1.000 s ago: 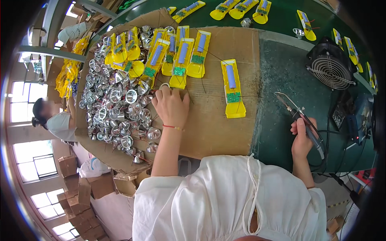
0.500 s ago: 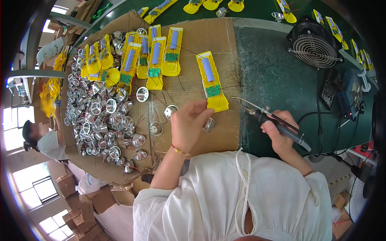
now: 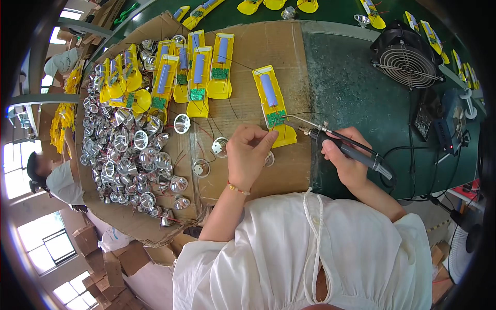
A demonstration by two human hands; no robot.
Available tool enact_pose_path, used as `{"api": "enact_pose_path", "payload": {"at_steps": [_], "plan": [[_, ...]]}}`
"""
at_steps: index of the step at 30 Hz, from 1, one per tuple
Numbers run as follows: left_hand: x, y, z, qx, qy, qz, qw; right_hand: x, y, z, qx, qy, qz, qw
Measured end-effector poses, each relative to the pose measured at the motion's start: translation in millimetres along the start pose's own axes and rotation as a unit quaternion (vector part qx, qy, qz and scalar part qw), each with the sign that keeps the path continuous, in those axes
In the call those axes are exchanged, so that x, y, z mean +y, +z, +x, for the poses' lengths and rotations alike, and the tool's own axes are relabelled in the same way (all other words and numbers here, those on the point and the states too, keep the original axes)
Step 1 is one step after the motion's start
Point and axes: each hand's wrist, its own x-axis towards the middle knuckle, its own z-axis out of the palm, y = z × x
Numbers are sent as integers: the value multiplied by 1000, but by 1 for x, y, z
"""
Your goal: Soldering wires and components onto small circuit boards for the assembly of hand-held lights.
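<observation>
On the cardboard in front of me lies a yellow plastic housing (image 3: 285, 137), with a purple cylindrical battery (image 3: 268, 91) and a small green circuit board (image 3: 275, 118) in it. My right hand (image 3: 347, 159) grips a soldering iron (image 3: 355, 154) with a thin metal feed tube on top. Its tip reaches the board's lower right edge. Beside the housing's lower left side, my left hand (image 3: 249, 155) has thumb and forefinger pinched together; what lies between them is too small to make out. A silver reflector (image 3: 269, 159) shows partly behind that hand.
Many silver reflectors (image 3: 126, 166) are heaped on the left, under several yellow housings with batteries (image 3: 198, 70). A black fan with a wire grille (image 3: 408, 67) stands at the far right, near a blue box-shaped unit (image 3: 448, 129) and cables. A person (image 3: 64, 178) is at the far left.
The soldering iron has moved left and up, so its tip now meets the circuit board. My left hand has shifted slightly right, its fingers curled closer together.
</observation>
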Motion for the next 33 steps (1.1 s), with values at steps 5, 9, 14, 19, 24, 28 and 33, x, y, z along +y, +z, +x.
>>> {"api": "enact_pose_path", "payload": {"at_steps": [5,9,14,19,24,28,33], "plan": [[7,-6,-4,-25,-3,-4,1000,-2,-5,0,8,9,24,1000],[8,-8,-3,-43,-9,-47,998,-4,-6,-1,8,25,31,999],[5,-4,-2,-43,30,13,999,-3,-7,-2,0,25,3,1000],[9,2,0,-15,45,74,996,-1,-5,-1,2,23,-9,1000],[6,6,2,-6,71,91,993,-2,-3,1,-7,24,-11,1000],[9,7,3,-5,62,98,993,1,-3,-1,-13,13,-26,999],[9,6,3,-4,61,99,993,-6,1,-2,6,36,25,999]]}}
